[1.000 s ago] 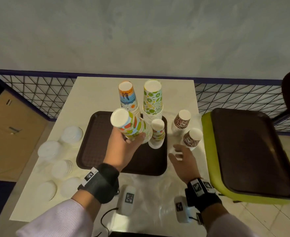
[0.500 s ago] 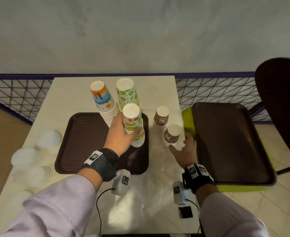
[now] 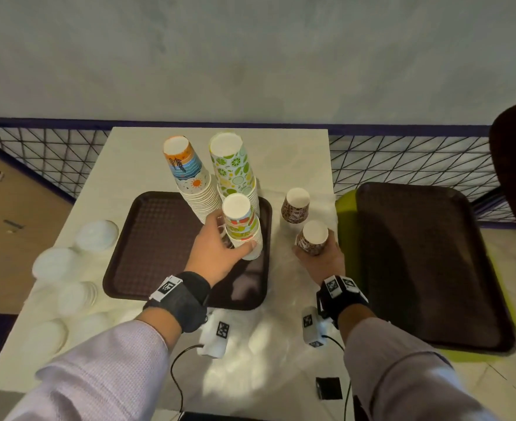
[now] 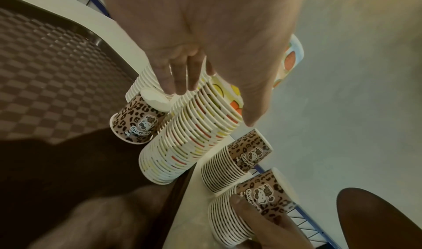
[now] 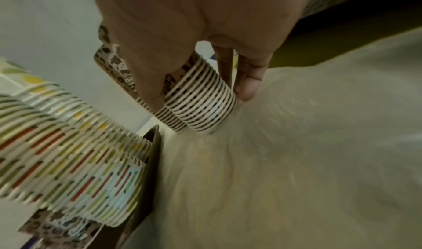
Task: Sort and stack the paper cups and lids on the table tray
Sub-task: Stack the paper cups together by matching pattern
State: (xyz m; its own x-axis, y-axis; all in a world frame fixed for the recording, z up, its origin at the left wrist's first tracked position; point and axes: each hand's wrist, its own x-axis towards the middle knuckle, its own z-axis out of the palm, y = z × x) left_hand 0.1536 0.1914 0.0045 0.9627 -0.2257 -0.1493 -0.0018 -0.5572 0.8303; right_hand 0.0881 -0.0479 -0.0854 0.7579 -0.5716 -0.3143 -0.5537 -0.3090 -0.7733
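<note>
White plastic lids (image 3: 97,235), in several low piles: left edge of the head view, on the pale square surface (image 3: 129,165); blurred.

Dark brown textured plastic tray (image 3: 153,247): centre-left, on the surface.

Tall stack of paper cups, orange, blue and sun print (image 3: 189,177): upside down, on the tray's far part, upper centre.

Left hand (image 3: 212,253): fingers and thumb curled round the stack of fruit-print paper cups (image 3: 241,223), gripping it low down; this stack stands upside down at the tray's right side.

Tall stack of lime and lemon print paper cups (image 3: 232,165): upside down, just behind the fruit-print stack.

Single leopard-print paper cup (image 4: 139,124): upside down on the tray, behind the fruit-print stack, seen in the left wrist view.

Two stacks of brown leopard-print paper cups: right of the tray, on the surface. Far stack (image 3: 295,206) stands free. Near stack (image 3: 312,238) is gripped by the right hand (image 3: 323,262), fingers wrapped round its ribbed rims.

Second dark brown tray (image 3: 426,262): right of frame, on a lime-green seat (image 3: 346,214).
</note>
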